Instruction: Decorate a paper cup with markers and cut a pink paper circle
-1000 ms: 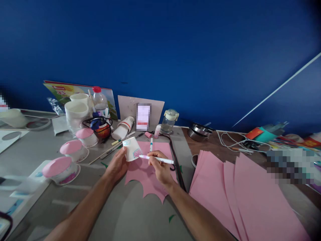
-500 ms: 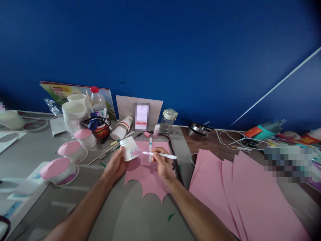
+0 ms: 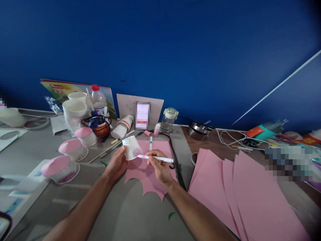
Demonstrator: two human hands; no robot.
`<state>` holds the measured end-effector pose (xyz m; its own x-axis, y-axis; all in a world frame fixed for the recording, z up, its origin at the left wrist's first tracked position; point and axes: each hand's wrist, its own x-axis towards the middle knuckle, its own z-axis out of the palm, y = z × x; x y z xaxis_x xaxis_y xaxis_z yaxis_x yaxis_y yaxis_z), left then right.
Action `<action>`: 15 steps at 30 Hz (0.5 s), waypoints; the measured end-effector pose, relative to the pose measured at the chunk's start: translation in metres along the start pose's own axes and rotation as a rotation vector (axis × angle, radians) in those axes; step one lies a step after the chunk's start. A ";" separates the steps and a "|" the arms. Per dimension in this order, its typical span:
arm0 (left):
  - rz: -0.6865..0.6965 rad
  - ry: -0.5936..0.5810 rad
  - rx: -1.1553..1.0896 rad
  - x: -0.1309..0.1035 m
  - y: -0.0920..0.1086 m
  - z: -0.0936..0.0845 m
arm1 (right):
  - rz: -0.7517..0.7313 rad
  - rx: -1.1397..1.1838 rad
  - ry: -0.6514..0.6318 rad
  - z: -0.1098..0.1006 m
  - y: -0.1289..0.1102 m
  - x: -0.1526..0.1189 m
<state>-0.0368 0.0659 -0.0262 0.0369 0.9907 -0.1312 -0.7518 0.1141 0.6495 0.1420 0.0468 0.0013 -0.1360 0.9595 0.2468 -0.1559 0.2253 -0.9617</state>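
Observation:
My left hand (image 3: 117, 163) is closed on a white paper cup (image 3: 130, 146), held tilted above the table. Pink crosshatching and blue marks show on the cup's side. In my right hand (image 3: 160, 167) is a white marker (image 3: 164, 159) with a pink band, its tip at the pink drawn patch, seemingly touching it. Beneath both hands lies a pink paper sheet (image 3: 150, 185) with a scalloped edge. On that sheet, just behind my right hand, rests another marker (image 3: 150, 143) with a blue band, partly hidden by the hand.
Three pink-topped cups (image 3: 56, 166) stand in a row at left, near stacked white cups (image 3: 74, 112). A phone (image 3: 142, 115) leans on a board at the back, beside a glass jar (image 3: 169, 118). Pink paper sheets (image 3: 213, 184) lie at right, near white cables (image 3: 230, 140).
The marker's tip has moved slightly left and down onto the pink patch from just beside it. The cup has shifted a little to the right with my left hand.

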 end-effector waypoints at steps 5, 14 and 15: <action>0.020 0.008 0.016 -0.001 0.000 0.002 | -0.018 -0.029 -0.005 0.000 -0.001 -0.001; 0.045 0.003 0.045 0.000 0.000 0.004 | -0.009 -0.032 -0.022 0.001 0.002 -0.002; 0.046 0.006 0.046 0.000 0.000 0.005 | -0.008 -0.032 -0.025 0.001 0.002 -0.002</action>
<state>-0.0338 0.0657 -0.0229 -0.0004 0.9945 -0.1049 -0.7214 0.0723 0.6887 0.1413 0.0453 -0.0007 -0.1591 0.9531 0.2575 -0.1255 0.2392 -0.9628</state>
